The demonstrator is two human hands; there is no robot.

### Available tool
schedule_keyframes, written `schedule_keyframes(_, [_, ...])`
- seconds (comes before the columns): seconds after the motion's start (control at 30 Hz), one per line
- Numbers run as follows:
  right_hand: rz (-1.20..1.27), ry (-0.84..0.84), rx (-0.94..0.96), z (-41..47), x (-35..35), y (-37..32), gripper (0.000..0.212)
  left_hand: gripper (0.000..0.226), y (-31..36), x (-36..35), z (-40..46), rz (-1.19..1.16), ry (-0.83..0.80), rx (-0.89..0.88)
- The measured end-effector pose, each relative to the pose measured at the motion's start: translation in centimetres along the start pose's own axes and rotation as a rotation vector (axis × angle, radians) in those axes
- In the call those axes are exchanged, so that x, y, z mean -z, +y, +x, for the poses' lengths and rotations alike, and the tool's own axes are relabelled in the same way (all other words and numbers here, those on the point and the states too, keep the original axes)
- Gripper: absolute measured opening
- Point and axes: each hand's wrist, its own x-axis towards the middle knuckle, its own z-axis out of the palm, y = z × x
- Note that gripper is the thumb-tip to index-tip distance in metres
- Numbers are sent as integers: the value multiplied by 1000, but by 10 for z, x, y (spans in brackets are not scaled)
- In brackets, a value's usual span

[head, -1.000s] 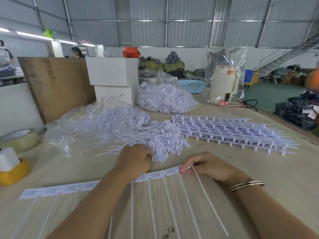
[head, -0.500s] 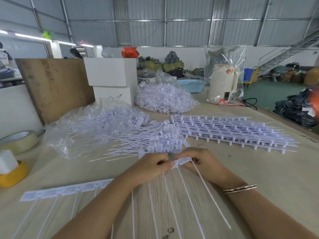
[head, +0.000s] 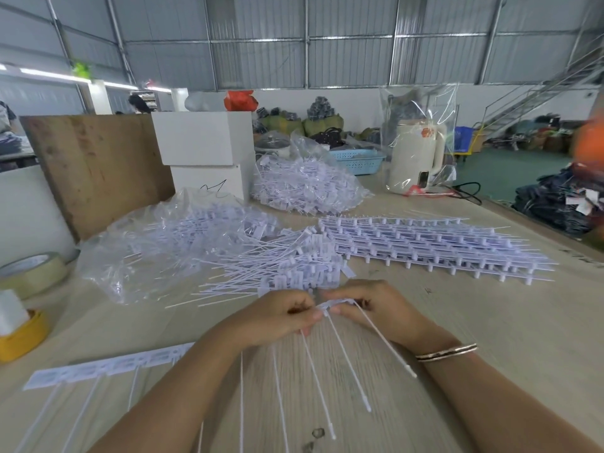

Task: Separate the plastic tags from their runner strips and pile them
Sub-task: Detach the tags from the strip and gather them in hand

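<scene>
Hands meet at the middle of the wooden table (head: pixel 490 322), just in front of the loose heap. The left hand (head: pixel 277 313) has its fingers curled in, thumb tip pressed on the white tag strip (head: pixel 336 304), and the right hand (head: pixel 376 308) pinches the same strip from the other side, so both are clamped on it with their fingertips almost touching. From that pinched bit, several thin white tails (head: pixel 346 364) fan down toward the person across the tabletop. A bangle (head: pixel 447 352) sits on the right wrist.

To the left, partly under the left forearm, lies another length of joined tags (head: pixel 108 366) flat on the table, its tails pointing toward the near edge.

Just beyond the hands is the pile of separated tags (head: pixel 281 263), stalks pointing mostly left. Right of it, stacked rows of uncut runner strips (head: pixel 425 246) spread toward the far right edge. Left of the pile a clear plastic bag (head: pixel 163 237) holds more tags, and a second full bag (head: pixel 307 188) sits further back.

Behind those stand two stacked white boxes (head: pixel 202 142), a plywood board (head: pixel 94 168) leaning upright, a blue basket (head: pixel 358 160) and a cream electric kettle (head: pixel 415 155) wrapped in clear film. At the far left edge are a roll of tape (head: pixel 32 273) and a yellow roll (head: pixel 24 335) with something white on it.
</scene>
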Motion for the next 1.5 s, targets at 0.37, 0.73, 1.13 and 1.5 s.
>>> schedule_keyframes(0.37, [184, -27, -81, 2, -3, 3, 15, 11, -2, -3, 2, 112, 108, -60])
schedule_keyframes(0.73, [315, -5, -204, 4, 0, -3, 35, 13, -1, -6, 4, 202, 127, -125])
schedule_keyframes(1.13, [244, 80, -294, 3, 11, 8, 20, 14, 0, -1, -5, 367, 137, -155])
schedule_keyframes(1.5, [142, -195, -282, 1, 15, 6, 47, 26, 4, 2, -9, 114, 151, -96])
